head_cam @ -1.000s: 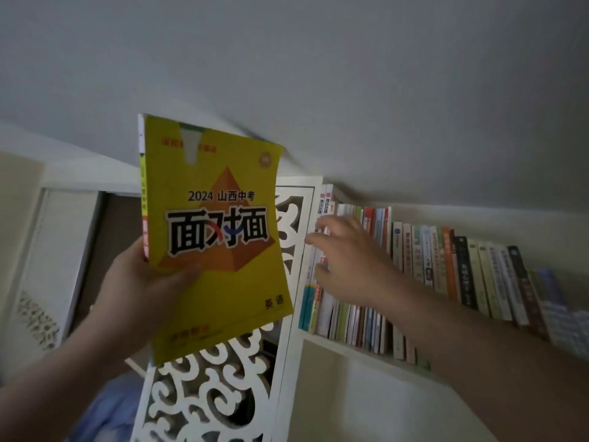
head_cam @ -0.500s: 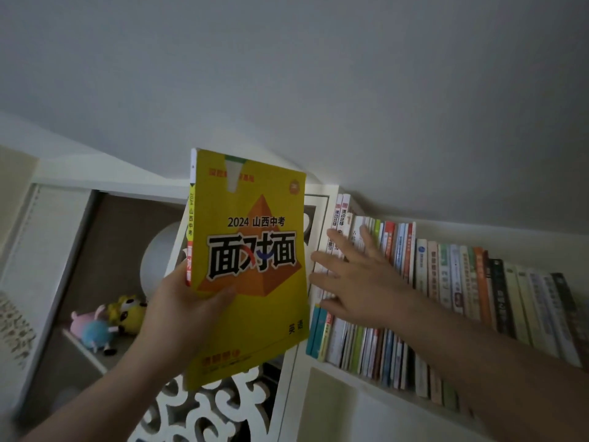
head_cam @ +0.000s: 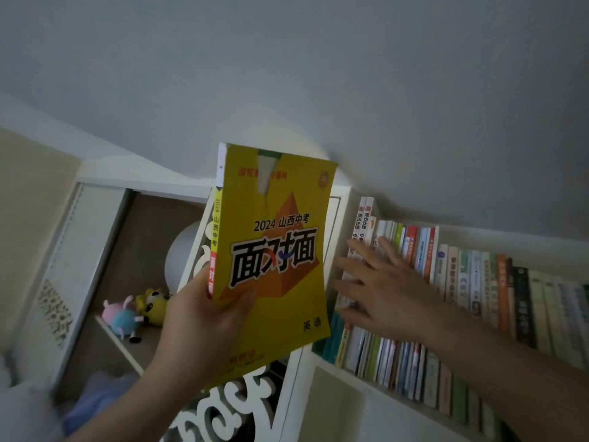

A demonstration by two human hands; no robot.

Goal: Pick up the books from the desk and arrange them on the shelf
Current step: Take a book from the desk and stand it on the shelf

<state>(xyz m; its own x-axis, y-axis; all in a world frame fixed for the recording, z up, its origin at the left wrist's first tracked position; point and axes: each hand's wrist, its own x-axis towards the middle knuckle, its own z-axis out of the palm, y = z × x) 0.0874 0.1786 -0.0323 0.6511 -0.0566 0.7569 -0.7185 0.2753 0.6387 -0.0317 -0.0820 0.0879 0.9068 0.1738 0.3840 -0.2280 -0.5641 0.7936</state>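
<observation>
My left hand grips a yellow book by its lower spine edge and holds it upright in front of the white shelf, its cover facing me. A row of books stands upright on that shelf to the right. My right hand lies flat, fingers spread, against the spines at the left end of the row. The yellow book hangs just left of that hand, apart from the row.
A white carved lattice panel divides the shelf from a brown cubby on the left. Plush toys lie on the cubby's ledge beside a white globe lamp. A sloped white ceiling hangs close above the books.
The yellow book has come to the right, closer to the row. My right hand went from curled at the spines to spread flat on them. The view swung left and shows the cubby.
</observation>
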